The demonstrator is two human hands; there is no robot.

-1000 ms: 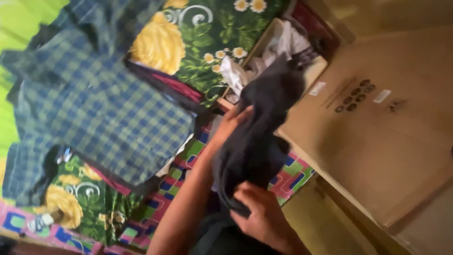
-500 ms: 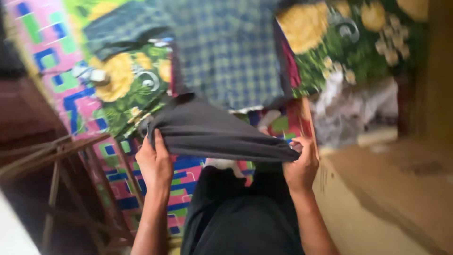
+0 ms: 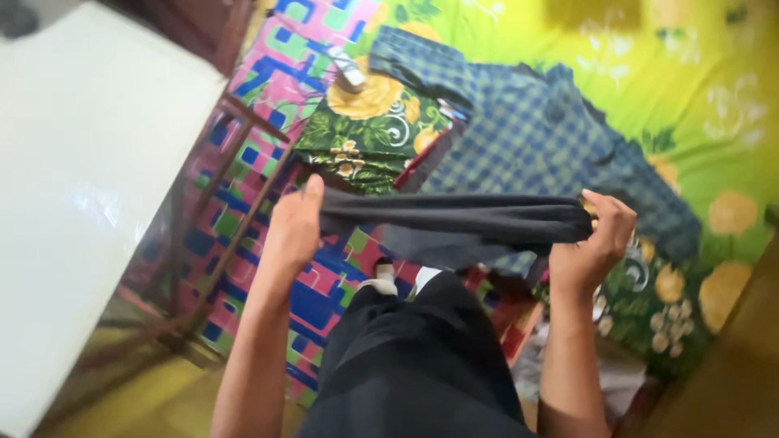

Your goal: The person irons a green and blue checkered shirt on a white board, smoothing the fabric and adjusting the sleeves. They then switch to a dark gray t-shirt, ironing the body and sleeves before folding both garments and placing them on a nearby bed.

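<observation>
Dark grey cloth garment [image 3: 454, 223], bunched and blurred, stretches between left hand [image 3: 294, 227] and right hand [image 3: 591, 243], both clamped on its ends.

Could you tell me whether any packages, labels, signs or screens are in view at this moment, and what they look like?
None show here: only the dark garment stretched between the left hand and right hand, over the checked cloth and floral bedding.

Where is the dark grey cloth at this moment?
In the head view, the dark grey cloth hangs stretched across the middle between the left hand and the right hand, in front of the blue checked shirt.
</observation>
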